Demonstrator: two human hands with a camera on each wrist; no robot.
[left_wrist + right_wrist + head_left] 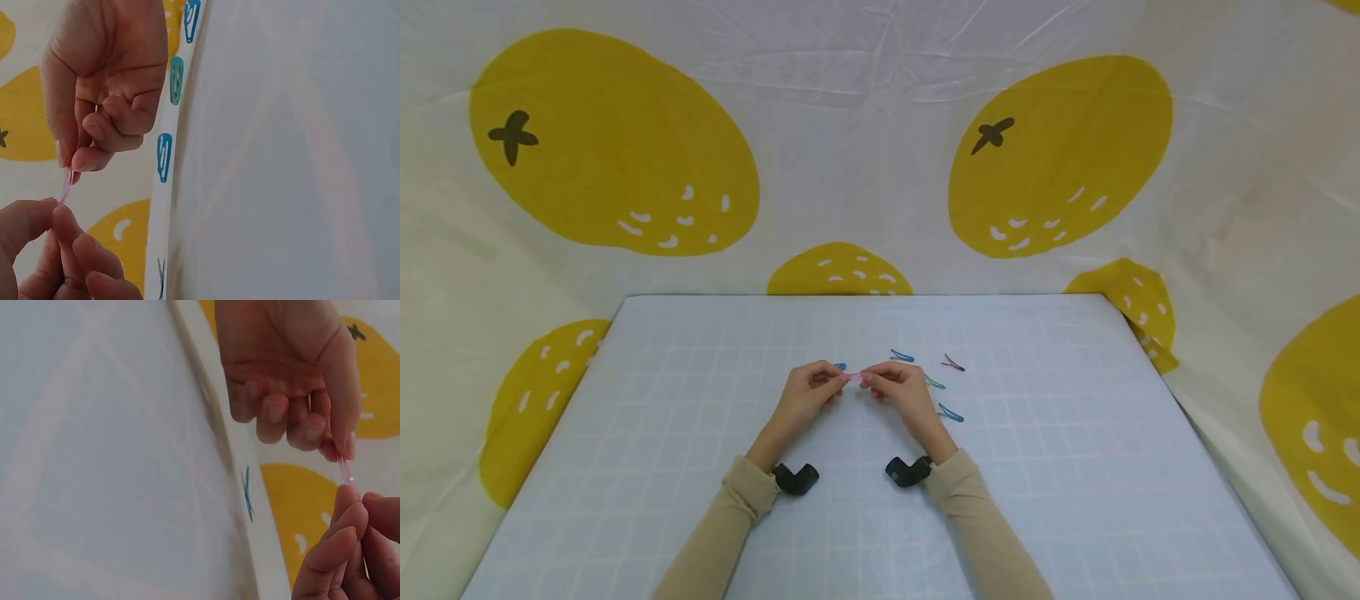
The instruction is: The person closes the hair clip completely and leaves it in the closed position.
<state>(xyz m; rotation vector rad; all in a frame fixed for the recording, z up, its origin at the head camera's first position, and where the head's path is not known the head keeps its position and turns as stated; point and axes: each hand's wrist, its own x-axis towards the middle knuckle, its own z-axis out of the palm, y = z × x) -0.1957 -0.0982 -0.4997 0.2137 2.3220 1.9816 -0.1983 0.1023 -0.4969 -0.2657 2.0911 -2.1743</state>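
Note:
A small pink hair clip (853, 377) is pinched between both hands above the far middle of the table. My left hand (807, 394) grips one end with thumb and index finger. The opposite end is pinched by the right hand (901, 388). In the left wrist view, a short stretch of the pink clip (66, 186) shows between the two sets of fingertips; the fingers cover its ends. A blue hair clip (840, 367) lies just behind the left hand, partly hidden. Close to the right hand, a green hair clip (935, 382) is also partly covered.
Right of the hands lie a blue hair clip (951, 412), another blue clip (902, 356) farther back and a dark red clip (953, 363). A pale checked cloth covers the table (1037, 500). Behind it hangs a white curtain (857, 167) with yellow fruit shapes.

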